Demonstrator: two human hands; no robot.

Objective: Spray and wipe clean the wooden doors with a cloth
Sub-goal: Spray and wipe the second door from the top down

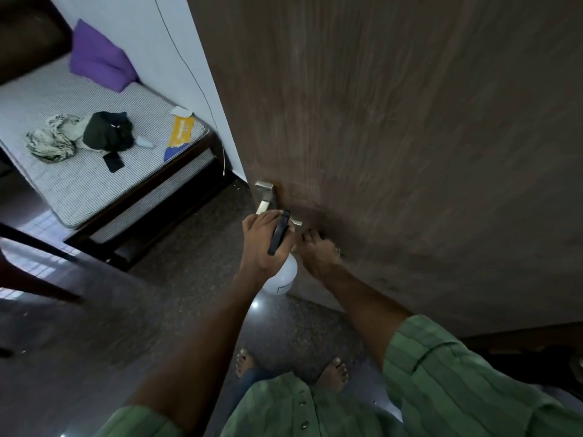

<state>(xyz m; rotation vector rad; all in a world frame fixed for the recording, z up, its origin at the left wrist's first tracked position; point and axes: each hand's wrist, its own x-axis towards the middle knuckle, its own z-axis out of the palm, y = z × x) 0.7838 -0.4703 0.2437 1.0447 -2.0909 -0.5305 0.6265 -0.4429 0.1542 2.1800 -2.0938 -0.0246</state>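
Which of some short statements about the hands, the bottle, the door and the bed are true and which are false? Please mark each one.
1. The left hand holds a white spray bottle. True.
2. The right hand is at the wooden door, below the metal handle. True.
3. The door is painted white. False: it is brown wood.
4. A purple pillow lies on the bed. True.
5. The person wears shoes. False: the feet are bare.
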